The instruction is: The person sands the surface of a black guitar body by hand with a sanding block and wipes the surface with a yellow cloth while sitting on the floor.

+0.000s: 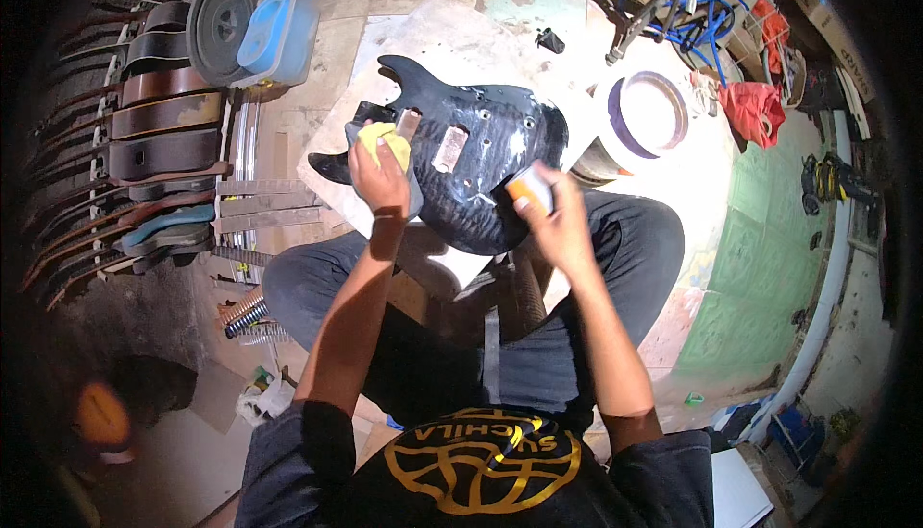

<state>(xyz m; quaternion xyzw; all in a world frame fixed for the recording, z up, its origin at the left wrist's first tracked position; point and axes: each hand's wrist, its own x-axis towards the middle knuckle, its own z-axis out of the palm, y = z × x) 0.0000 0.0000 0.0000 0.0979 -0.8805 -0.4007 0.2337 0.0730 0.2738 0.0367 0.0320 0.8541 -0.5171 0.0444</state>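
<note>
A glossy black electric guitar body (470, 203) with cut-out cavities and small holes lies on a pale board (433, 28) in front of my crossed legs. My left hand (379, 170) is closed on a crumpled yellow cloth (385, 141) at the left part of the body, over its upper surface. My right hand (560, 220) is closed on a small orange and silver-white object (529, 189), possibly a can or block, at the body's lower right; whether it touches the surface I cannot tell.
Several guitar bodies (159, 148) hang racked along the left. Beside them are a grey lid (213, 30) and translucent tub (293, 47). A round bucket (611, 105) stands right of the board. Blue hose (692, 18) and red cloth (748, 110) lie at upper right.
</note>
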